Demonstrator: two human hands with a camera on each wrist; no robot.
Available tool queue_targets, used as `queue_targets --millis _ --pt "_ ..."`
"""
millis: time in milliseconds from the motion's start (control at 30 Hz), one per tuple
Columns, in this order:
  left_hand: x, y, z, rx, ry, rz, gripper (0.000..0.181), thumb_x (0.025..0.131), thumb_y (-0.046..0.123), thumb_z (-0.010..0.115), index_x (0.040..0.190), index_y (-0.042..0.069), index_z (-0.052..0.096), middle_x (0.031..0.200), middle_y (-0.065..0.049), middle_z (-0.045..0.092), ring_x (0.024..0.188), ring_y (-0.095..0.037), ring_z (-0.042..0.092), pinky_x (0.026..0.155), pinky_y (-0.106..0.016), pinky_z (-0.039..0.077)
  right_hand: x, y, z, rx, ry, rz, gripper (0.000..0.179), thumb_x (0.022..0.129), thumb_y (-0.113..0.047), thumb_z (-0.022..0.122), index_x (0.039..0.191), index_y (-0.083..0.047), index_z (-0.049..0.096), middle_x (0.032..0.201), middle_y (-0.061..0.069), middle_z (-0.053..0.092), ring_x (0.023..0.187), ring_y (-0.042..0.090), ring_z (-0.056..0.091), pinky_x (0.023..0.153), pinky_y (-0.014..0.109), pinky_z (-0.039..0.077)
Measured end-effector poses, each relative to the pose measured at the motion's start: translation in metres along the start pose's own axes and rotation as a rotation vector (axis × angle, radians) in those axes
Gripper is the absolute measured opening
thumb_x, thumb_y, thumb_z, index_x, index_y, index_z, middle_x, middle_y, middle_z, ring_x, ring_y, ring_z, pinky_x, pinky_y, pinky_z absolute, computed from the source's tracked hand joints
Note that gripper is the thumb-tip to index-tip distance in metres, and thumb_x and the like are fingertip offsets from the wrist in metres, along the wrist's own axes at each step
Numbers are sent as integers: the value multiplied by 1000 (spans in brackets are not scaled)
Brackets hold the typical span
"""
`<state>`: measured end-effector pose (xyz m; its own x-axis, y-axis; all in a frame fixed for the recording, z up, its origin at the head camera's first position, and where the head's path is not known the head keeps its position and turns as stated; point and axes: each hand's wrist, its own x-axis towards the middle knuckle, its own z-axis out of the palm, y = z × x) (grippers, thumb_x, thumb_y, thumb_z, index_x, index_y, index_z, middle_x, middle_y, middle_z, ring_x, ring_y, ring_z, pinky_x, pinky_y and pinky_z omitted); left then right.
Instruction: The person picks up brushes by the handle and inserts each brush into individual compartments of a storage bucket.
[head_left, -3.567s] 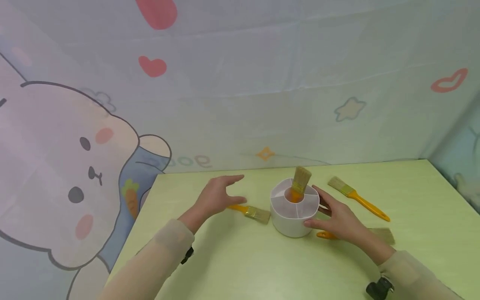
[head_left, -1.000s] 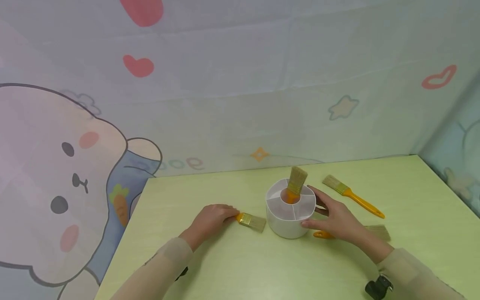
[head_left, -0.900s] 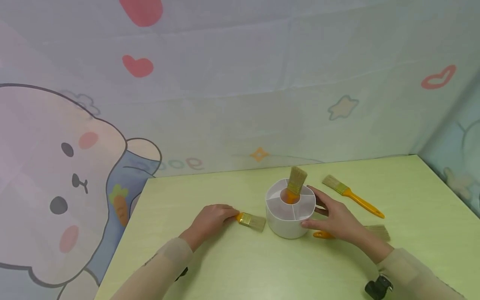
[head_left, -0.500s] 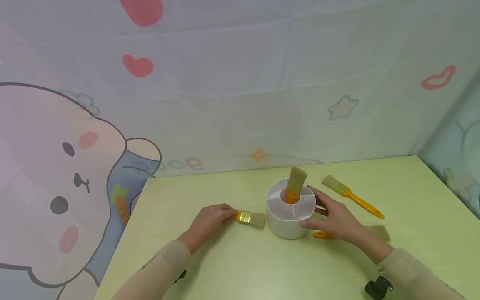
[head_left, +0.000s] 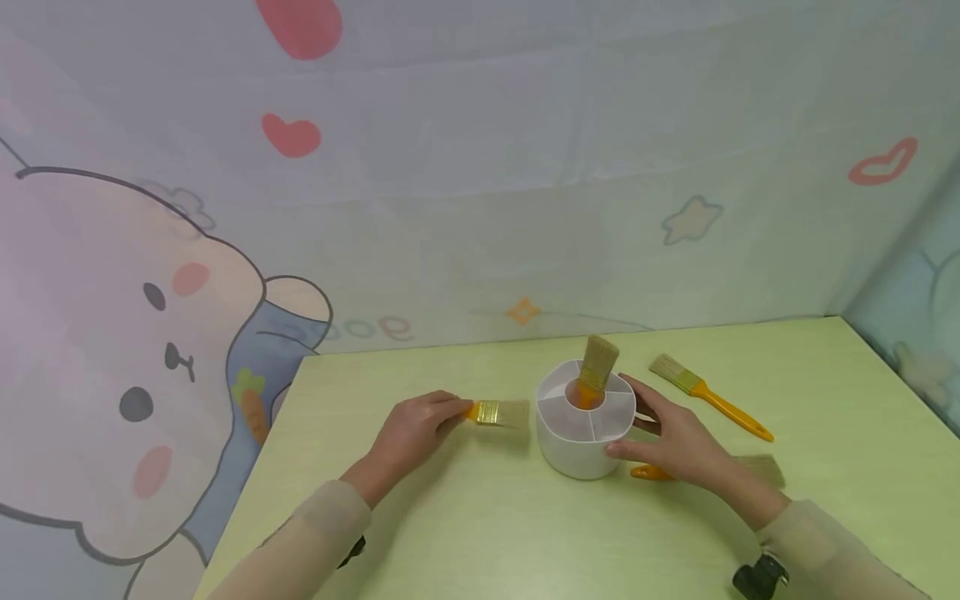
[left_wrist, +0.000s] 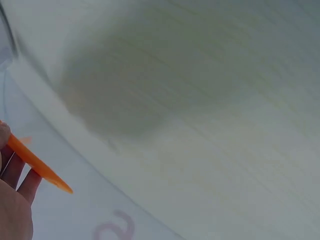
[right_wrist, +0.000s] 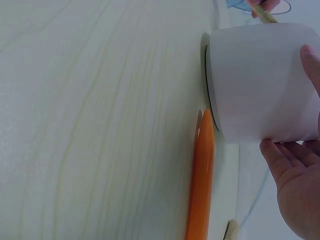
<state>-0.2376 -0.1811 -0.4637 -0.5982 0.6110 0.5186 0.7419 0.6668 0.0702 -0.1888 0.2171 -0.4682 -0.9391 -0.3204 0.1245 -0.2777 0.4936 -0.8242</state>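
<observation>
In the head view, my left hand (head_left: 416, 429) pinches a paintbrush (head_left: 501, 413) by its orange handle, bristles pointing right, just above the table. The left wrist view shows the bare orange handle (left_wrist: 40, 167) running past the fingers. My right hand (head_left: 678, 442) holds the side of a white round divided organizer (head_left: 577, 458), thumb in front and fingers behind. One paintbrush (head_left: 598, 365) stands bristles-up in the organizer's centre hole. The right wrist view has the organizer's wall (right_wrist: 260, 85) between thumb and fingers, its base on the table.
Another paintbrush (head_left: 708, 395) lies on the table behind my right hand. Beneath the right wrist lies one more paintbrush (head_left: 651, 472), partly hidden by the forearm. A printed cloth wall (head_left: 465, 208) rises behind the pale green table (head_left: 510, 533).
My left hand came down from open onto the paintbrush's handle, then raised the brush slightly and levelled it towards the organizer. The right hand keeps its hold on the organizer.
</observation>
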Motion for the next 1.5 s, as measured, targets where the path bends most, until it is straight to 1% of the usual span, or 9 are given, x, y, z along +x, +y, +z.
queue_targets --millis 200,433,533,667,800,900,1033,1200,1500 --pt "7 9 -14 -85 34 -60 28 87 3 88 114 10 84 103 -5 81 89 -21 79 73 -35 67 -1 -1 1 8 4 -1 101 89 -30 91 166 -1 32 161 26 47 138 48 57 108 52 54" --pt "17 26 -29 -187 58 -188 27 90 9 86 117 11 83 108 -3 81 95 -21 78 76 -35 67 0 1 1 5 6 -4 101 89 -31 91 166 -2 32 161 26 47 138 47 58 108 50 55" --pt "25 38 -34 -277 71 -257 26 91 9 85 118 10 83 110 -4 81 97 -22 78 77 -34 67 1 1 0 0 5 -6 101 89 -31 91 166 -2 32 161 26 47 137 47 58 107 50 55" --pt "37 53 -36 -427 115 -344 27 92 6 84 118 8 83 111 -7 81 97 -23 78 81 -35 68 1 1 1 0 7 -10 101 89 -30 91 166 -1 32 161 26 47 137 47 58 107 50 55" --pt "49 66 -36 -584 161 -420 27 92 6 84 119 7 82 111 -8 81 96 -22 80 85 -30 67 1 1 1 1 10 -15 101 89 -30 91 166 -1 33 160 26 48 137 47 59 107 50 55" --pt "57 75 -36 -697 191 -476 27 94 8 83 120 7 82 111 -9 81 95 -23 80 84 -26 66 0 1 2 5 11 -20 100 89 -29 91 165 -1 33 160 26 48 137 47 59 107 51 55" --pt "68 87 -34 -828 226 -541 25 95 10 83 119 6 82 108 -9 82 96 -25 80 82 -26 66 1 2 2 14 11 -26 100 89 -29 90 165 0 33 160 27 48 138 48 58 107 51 55" --pt "80 103 -28 -922 254 -593 23 95 8 82 118 6 82 108 -10 82 96 -24 79 82 -26 66 1 3 2 9 14 -31 99 89 -29 90 165 -1 33 160 27 48 138 48 58 107 51 55" --pt "101 129 -8 -1008 333 -639 23 96 6 80 119 3 81 114 -10 81 100 -23 77 87 -25 65 2 4 3 18 17 -37 98 90 -28 90 165 -1 33 160 27 48 138 48 57 106 50 55"
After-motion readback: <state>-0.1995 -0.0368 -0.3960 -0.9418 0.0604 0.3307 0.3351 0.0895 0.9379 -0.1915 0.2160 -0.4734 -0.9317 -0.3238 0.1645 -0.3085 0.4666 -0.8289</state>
